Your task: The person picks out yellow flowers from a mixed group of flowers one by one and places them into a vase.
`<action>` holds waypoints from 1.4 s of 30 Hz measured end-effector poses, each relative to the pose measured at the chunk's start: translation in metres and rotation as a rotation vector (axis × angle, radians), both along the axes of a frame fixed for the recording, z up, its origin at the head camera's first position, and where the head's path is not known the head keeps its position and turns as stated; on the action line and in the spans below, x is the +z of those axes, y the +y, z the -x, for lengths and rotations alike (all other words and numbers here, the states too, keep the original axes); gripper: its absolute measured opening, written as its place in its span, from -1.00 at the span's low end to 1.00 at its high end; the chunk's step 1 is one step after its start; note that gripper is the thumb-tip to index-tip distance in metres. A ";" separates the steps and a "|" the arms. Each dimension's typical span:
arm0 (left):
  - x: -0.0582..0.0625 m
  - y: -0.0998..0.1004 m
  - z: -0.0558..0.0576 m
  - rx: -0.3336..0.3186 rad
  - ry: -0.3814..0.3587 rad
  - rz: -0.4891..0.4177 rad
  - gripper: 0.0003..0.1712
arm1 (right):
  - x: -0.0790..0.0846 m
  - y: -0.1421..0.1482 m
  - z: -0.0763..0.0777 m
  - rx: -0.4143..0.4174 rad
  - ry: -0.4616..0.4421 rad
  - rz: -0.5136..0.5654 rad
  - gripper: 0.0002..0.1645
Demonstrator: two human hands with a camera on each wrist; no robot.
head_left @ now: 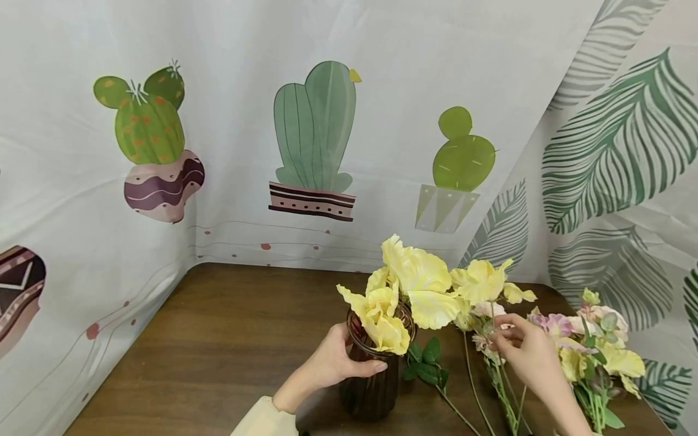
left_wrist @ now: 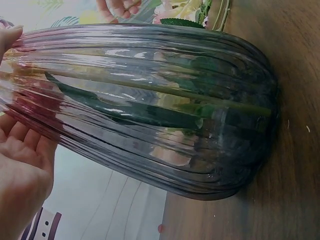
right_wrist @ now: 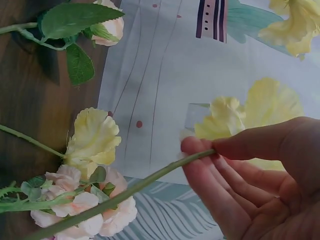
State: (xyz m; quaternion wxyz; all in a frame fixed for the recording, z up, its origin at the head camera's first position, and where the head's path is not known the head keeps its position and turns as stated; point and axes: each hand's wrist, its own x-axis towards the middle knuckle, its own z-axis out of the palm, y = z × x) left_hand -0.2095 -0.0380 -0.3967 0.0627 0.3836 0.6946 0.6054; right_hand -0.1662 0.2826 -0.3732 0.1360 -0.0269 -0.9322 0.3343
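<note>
My left hand (head_left: 332, 364) grips a ribbed, tinted glass vase (head_left: 371, 390) just below its rim, thumb at the near side. Yellow ruffled flowers (head_left: 384, 318) stick out of the vase's mouth. Through the glass in the left wrist view, a stem and a long dark green leaf (left_wrist: 135, 112) are visible. To the right of the vase, my right hand (head_left: 528, 350) pinches the green stem (right_wrist: 132, 190) of another yellow flower (head_left: 481, 282) between thumb and fingers. That bloom is raised above the table, beside the vase's flowers.
On the brown wooden table (head_left: 229, 321), a stem with green leaves (head_left: 428, 360) lies right of the vase. Pale pink flowers (right_wrist: 85, 210) and another yellow bloom (right_wrist: 92, 140) lie nearby. A mixed bunch (head_left: 602, 330) is at far right. Printed cloth (head_left: 234, 121) hangs behind.
</note>
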 end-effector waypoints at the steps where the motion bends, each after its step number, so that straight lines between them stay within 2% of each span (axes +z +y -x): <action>1: 0.000 0.000 0.000 -0.001 0.007 -0.003 -0.51 | 0.000 0.000 0.000 -0.003 0.013 0.011 -0.71; 4: 0.000 0.000 0.000 -0.002 0.020 -0.009 -0.51 | 0.000 0.001 0.000 0.005 0.058 0.076 -0.73; 8: 0.000 -0.001 0.000 -0.002 0.027 -0.013 -0.51 | 0.000 0.000 0.000 0.000 0.174 0.124 -0.76; 11: 0.000 -0.001 0.000 -0.001 0.028 -0.010 -0.50 | 0.002 -0.001 -0.001 -0.042 0.244 0.131 -0.79; 17: -0.001 0.000 0.000 0.002 0.014 -0.010 -0.49 | 0.006 -0.002 -0.002 -0.085 0.284 0.274 -0.79; 24: -0.002 0.001 0.001 0.001 -0.009 -0.009 -0.49 | 0.011 -0.003 -0.007 -0.131 0.314 0.329 -0.79; 28: -0.009 0.002 0.005 0.004 -0.015 -0.010 -0.47 | 0.015 -0.005 -0.011 -0.102 0.353 0.377 -0.81; 34: -0.026 0.003 0.015 0.001 -0.006 -0.013 -0.46 | 0.026 -0.009 -0.017 -0.038 0.422 0.540 -0.89; 38: -0.028 0.003 0.016 -0.003 -0.008 -0.015 -0.46 | 0.030 -0.013 -0.022 -0.048 0.435 0.617 -0.88; 42: -0.025 0.003 0.014 -0.001 0.002 -0.015 -0.46 | 0.032 -0.014 -0.026 -0.015 0.492 0.594 -0.81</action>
